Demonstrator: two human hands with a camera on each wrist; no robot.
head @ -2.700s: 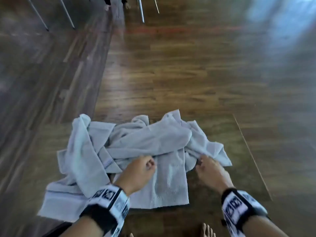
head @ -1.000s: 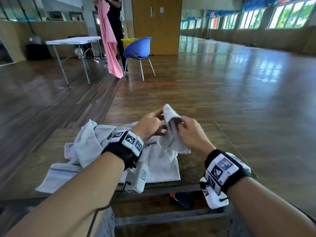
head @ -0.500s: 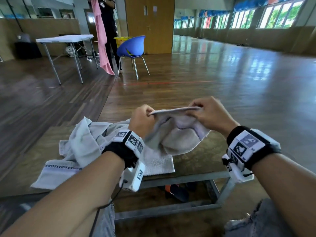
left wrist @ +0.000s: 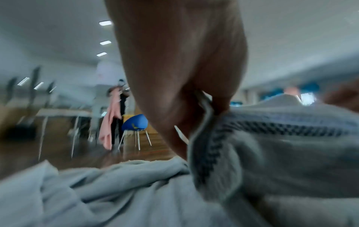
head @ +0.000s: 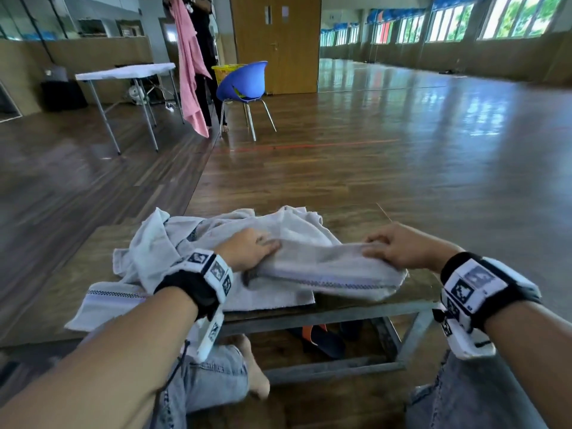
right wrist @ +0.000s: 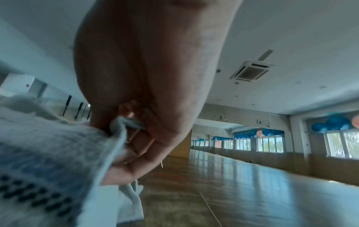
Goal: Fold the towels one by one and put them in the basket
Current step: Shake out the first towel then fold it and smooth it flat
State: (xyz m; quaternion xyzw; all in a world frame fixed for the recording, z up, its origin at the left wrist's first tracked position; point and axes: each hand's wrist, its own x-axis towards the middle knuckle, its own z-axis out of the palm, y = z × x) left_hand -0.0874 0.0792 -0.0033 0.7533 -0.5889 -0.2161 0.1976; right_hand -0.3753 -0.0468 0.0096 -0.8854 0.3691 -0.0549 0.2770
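Towel, bunched between the fists half a second ago, is now pulled out long and lowered over the heap on the bench, left hand and right hand each pinching an end; first fold looks ready.

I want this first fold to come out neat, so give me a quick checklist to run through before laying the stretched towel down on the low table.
1. Left hand grip on the towel: ok, edge pinched.
2. Right hand grip: ok, corner pinched.
3. Towel stretched between the hands: ok, though it sags.
4. Towel free of the pile: cannot tell, it overlaps.
5. Bare spot on the table in front: not ok, other towels lie there.
6. Basket within reach: cannot tell.
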